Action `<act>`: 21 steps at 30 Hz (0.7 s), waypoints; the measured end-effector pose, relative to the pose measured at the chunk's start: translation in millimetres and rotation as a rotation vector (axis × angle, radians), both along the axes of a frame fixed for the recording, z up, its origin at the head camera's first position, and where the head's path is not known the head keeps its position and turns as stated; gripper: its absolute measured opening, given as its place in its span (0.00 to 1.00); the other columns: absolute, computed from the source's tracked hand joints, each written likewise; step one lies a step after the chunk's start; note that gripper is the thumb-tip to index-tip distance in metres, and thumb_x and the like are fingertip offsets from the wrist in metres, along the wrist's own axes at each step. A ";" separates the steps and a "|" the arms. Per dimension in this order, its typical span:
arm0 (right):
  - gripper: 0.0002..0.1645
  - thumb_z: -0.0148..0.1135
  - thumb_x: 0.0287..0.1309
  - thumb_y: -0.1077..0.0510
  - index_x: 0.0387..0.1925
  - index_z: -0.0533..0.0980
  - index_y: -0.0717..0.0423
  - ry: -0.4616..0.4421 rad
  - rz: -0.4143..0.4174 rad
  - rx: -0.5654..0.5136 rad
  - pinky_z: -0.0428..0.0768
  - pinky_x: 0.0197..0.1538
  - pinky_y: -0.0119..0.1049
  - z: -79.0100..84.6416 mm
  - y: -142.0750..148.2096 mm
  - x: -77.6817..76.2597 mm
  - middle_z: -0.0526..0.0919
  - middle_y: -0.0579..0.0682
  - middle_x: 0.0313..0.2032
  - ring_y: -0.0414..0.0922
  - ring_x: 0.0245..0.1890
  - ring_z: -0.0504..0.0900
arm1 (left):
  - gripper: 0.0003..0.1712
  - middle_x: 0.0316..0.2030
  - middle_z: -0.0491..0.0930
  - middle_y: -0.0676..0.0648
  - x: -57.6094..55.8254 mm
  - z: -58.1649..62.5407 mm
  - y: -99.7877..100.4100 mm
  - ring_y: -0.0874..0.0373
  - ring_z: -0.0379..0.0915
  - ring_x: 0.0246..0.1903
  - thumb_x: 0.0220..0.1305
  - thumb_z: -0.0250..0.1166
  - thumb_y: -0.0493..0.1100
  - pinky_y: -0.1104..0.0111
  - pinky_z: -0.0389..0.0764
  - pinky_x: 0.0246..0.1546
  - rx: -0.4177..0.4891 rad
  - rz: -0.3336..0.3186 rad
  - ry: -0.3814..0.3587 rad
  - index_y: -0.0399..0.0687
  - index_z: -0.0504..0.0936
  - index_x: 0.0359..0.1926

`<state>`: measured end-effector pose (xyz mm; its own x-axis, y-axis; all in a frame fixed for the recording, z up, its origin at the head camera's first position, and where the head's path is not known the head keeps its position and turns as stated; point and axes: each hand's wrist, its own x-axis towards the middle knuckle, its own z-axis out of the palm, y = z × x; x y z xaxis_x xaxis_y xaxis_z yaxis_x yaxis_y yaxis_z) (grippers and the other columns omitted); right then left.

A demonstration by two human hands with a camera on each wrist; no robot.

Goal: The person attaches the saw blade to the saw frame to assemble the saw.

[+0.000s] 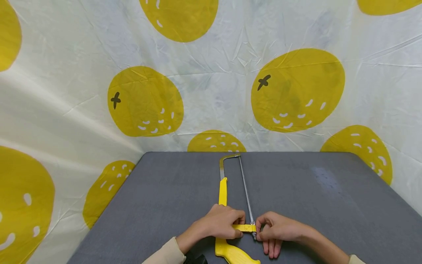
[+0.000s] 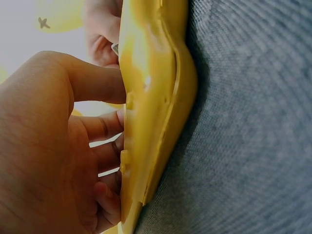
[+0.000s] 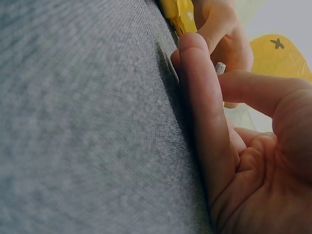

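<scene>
A hacksaw with a yellow frame (image 1: 223, 190) lies on the grey table, its far end pointing away from me. Its thin metal blade (image 1: 245, 187) runs along the right side. My left hand (image 1: 221, 222) grips the frame just above the yellow handle (image 1: 235, 254), thumb and fingertips at the yellow crosspiece (image 1: 245, 228). At the crosspiece's right end, thumb and index finger of my right hand (image 1: 280, 227) pinch the small metal tension screw (image 1: 254, 235). The right hand's other fingers lie low against the table. In the right wrist view the metal tip (image 3: 220, 68) shows behind the thumb.
The grey table top (image 1: 158, 205) extends around the saw, with a pale worn patch (image 1: 326, 179) at the right. Behind and beside it hangs a white sheet (image 1: 217, 95) printed with yellow fruit. A black object (image 1: 199, 259) sits under my left wrist.
</scene>
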<state>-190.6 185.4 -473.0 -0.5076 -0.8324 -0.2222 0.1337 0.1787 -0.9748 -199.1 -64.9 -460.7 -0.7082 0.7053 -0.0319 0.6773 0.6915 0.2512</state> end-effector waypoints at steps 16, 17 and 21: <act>0.08 0.65 0.65 0.63 0.42 0.76 0.63 -0.031 0.050 0.008 0.83 0.25 0.29 7.2 3.9 -3.7 0.88 0.46 0.24 0.33 0.21 0.86 | 0.07 0.18 0.67 0.62 -2.6 0.8 2.0 0.67 0.62 0.16 0.61 0.68 0.55 0.70 0.61 0.21 -0.002 0.005 -0.013 0.67 0.76 0.32; 0.08 0.64 0.67 0.62 0.42 0.76 0.63 -0.027 0.050 0.010 0.83 0.25 0.29 7.5 4.1 -4.1 0.88 0.46 0.24 0.33 0.20 0.86 | 0.07 0.18 0.67 0.62 -2.7 0.9 2.2 0.67 0.62 0.16 0.61 0.68 0.55 0.70 0.61 0.21 -0.001 0.004 -0.012 0.67 0.77 0.32; 0.11 0.62 0.70 0.58 0.42 0.77 0.65 -0.005 0.039 0.021 0.82 0.24 0.30 7.9 4.9 -5.1 0.88 0.46 0.23 0.33 0.19 0.86 | 0.06 0.17 0.67 0.62 -3.3 1.7 3.0 0.67 0.61 0.15 0.60 0.67 0.55 0.70 0.61 0.20 0.000 0.004 -0.007 0.67 0.77 0.32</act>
